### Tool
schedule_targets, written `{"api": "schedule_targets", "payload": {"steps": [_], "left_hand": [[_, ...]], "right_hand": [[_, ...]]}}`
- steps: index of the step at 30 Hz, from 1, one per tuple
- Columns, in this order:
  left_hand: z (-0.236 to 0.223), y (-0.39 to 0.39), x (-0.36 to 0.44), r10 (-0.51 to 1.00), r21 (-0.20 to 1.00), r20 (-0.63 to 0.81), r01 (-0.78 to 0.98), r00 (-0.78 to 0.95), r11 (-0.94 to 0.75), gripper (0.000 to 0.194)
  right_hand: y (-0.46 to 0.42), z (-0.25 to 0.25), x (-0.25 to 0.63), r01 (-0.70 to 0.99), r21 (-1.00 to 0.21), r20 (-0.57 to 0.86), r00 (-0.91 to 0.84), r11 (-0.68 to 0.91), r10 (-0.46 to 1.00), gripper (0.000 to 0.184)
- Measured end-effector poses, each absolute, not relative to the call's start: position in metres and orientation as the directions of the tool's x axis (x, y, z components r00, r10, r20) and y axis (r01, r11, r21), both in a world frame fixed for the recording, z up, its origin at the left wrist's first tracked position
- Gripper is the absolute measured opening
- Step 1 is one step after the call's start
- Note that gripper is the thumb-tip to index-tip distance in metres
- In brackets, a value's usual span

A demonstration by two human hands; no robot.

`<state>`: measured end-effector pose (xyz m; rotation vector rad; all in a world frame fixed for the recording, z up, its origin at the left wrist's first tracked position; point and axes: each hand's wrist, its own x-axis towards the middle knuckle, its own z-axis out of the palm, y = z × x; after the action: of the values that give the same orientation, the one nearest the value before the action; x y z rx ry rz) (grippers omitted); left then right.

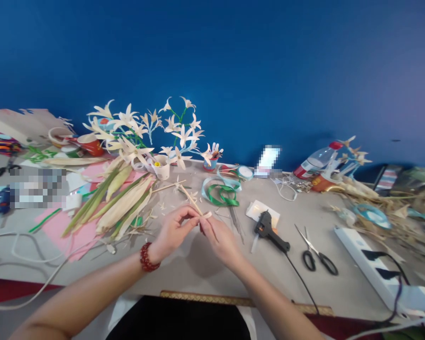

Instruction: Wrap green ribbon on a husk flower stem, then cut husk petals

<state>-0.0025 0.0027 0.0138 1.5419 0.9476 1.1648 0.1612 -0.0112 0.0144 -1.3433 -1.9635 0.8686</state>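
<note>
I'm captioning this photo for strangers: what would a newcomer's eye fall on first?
Probably the cluster of pale flowers, left of centre in front of the blue wall. Next the left hand and right hand, meeting near the middle, pinching a pale stick. Then the black glue gun and open scissors, lying on the table to their right.

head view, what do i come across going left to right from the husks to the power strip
Husks, left hand, right hand, black glue gun, scissors, white power strip.
</note>
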Motion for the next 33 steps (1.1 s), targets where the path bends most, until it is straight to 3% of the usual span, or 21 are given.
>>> {"api": "schedule_targets", "payload": {"steps": [4, 7, 9, 12, 15, 17, 19, 21, 23, 25, 27, 29, 31, 33], "left_hand": [[0.012, 0.008, 0.0, 0.941, 0.974, 0.206, 0.04, 0.267, -0.225, 0.015], [0.012, 0.014, 0.003, 0.935, 0.977, 0.208, -0.022, 0.287, -0.211, 0.017], [0.013, 0.018, 0.006, 0.923, 0.97, 0.243, -0.068, 0.298, -0.233, 0.017], [0.012, 0.022, 0.009, 0.914, 0.961, 0.275, -0.127, 0.299, -0.247, 0.016], [0.006, 0.025, 0.011, 0.925, 0.966, 0.229, -0.189, 0.303, -0.178, 0.018], [0.001, 0.027, 0.012, 0.939, 0.968, 0.197, -0.21, 0.281, -0.14, 0.019], [-0.003, 0.028, 0.014, 0.949, 0.967, 0.199, -0.206, 0.244, -0.149, 0.019], [-0.006, 0.028, 0.015, 0.948, 0.966, 0.224, -0.179, 0.228, -0.185, 0.018], [-0.008, 0.027, 0.015, 0.939, 0.966, 0.244, -0.147, 0.24, -0.214, 0.017], [-0.01, 0.026, 0.015, 0.936, 0.966, 0.247, -0.134, 0.252, -0.219, 0.016], [-0.01, 0.024, 0.013, 0.934, 0.968, 0.237, -0.15, 0.268, -0.202, 0.015], [-0.01, 0.023, 0.011, 0.929, 0.966, 0.227, -0.192, 0.293, -0.176, 0.015], [-0.01, 0.022, 0.009, 0.923, 0.959, 0.221, -0.241, 0.315, -0.148, 0.014], [-0.01, 0.022, 0.008, 0.918, 0.949, 0.216, -0.291, 0.331, -0.118, 0.013]], "right_hand": [[-0.005, 0.009, 0.161, 0.344, -0.918, 0.098, -0.291, 0.2, 0.952, 0.05], [0.0, 0.008, 0.162, -0.022, -0.994, -0.091, -0.374, -0.106, 0.923, 0.05], [0.003, 0.007, 0.166, -0.22, -0.911, -0.196, -0.514, -0.349, 0.835, 0.049], [0.006, 0.004, 0.172, -0.349, -0.751, -0.214, -0.674, -0.56, 0.707, 0.05], [0.008, 0.0, 0.177, -0.372, -0.686, -0.195, -0.734, -0.625, 0.651, 0.053], [0.01, -0.003, 0.177, -0.352, -0.739, -0.205, -0.694, -0.574, 0.69, 0.052], [0.01, -0.006, 0.174, -0.273, -0.87, -0.201, -0.564, -0.41, 0.801, 0.052], [0.01, -0.009, 0.171, -0.097, -0.983, -0.106, -0.397, -0.157, 0.912, 0.053], [0.008, -0.012, 0.167, 0.098, -0.993, 0.034, -0.281, 0.064, 0.959, 0.054], [0.007, -0.013, 0.165, 0.179, -0.973, 0.1, -0.241, 0.146, 0.965, 0.055], [0.005, -0.012, 0.164, 0.086, -0.995, 0.016, -0.269, 0.041, 0.963, 0.054], [0.004, -0.009, 0.167, -0.113, -0.973, -0.145, -0.392, -0.203, 0.909, 0.051], [0.004, -0.006, 0.171, -0.271, -0.85, -0.239, -0.565, -0.451, 0.79, 0.05], [0.005, -0.003, 0.175, -0.334, -0.723, -0.225, -0.713, -0.604, 0.664, 0.051]]}}
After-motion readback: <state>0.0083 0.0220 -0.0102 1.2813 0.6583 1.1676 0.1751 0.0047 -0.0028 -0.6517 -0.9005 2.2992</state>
